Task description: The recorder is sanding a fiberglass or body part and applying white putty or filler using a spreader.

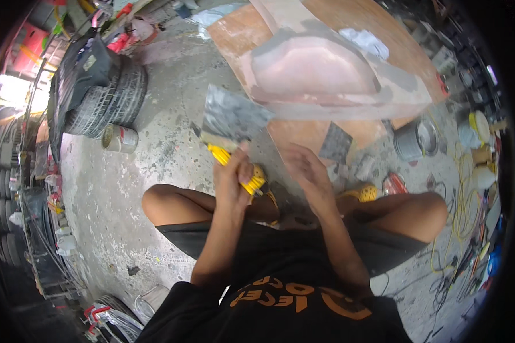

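My left hand (233, 174) is closed round a yellow-handled tool (252, 184) that looks like a utility knife. Just beyond that hand, touching or close to its fingers, is a dark grey smeared sheet (234, 114), apparently sandpaper, with a tan edge. I cannot tell whether the hand also grips the sheet. To its right, my right hand (308, 171) is slightly blurred, with its fingers stretched out and nothing visible in them. A smaller dark grey square (336, 143) lies on the brown board beyond the right hand.
Ahead lies a brown board (240, 31) bearing a pinkish-grey moulded shape (315, 68) and a white cloth (365, 43). Stacked tires (111, 97) and an open can (120, 139) stand left. A metal bucket (416, 140) and yellow cords (463, 200) are right. Yellow clogs (367, 192) are on my feet.
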`<state>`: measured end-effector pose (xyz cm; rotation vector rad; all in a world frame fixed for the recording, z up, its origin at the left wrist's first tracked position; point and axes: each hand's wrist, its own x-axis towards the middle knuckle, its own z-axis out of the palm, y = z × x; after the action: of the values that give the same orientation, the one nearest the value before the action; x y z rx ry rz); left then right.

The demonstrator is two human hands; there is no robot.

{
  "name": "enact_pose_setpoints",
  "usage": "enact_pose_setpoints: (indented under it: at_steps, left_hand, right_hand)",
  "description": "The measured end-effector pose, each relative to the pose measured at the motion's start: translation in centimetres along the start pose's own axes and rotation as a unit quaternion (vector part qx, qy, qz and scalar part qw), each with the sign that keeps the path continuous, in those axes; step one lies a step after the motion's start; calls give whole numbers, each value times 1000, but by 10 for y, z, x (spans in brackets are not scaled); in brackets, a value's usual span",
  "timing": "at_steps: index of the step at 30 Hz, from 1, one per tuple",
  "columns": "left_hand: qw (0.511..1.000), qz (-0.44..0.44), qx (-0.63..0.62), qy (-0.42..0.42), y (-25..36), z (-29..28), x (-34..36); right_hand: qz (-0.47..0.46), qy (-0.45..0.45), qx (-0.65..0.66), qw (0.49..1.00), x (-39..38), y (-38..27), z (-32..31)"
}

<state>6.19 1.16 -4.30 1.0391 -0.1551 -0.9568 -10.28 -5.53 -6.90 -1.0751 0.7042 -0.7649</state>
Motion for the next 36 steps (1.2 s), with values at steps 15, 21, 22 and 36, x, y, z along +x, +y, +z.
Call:
enact_pose_setpoints:
  at_steps: [15, 21, 22, 36]
  left_hand:
    - [845, 232, 420, 236, 114, -220, -109]
    - [955, -102, 57, 273, -13, -257, -159]
    - [958, -116, 61, 256, -8, -261, -162]
    - [915, 67, 275, 287, 81, -236, -168]
  right_hand:
    - [14, 152, 13, 988, -44, 44, -72]
    - [132, 78, -109, 982, -36, 50, -62]
    - [132, 72, -108, 983, -37, 48, -61]
    - [26, 72, -68, 995, -34, 39, -57]
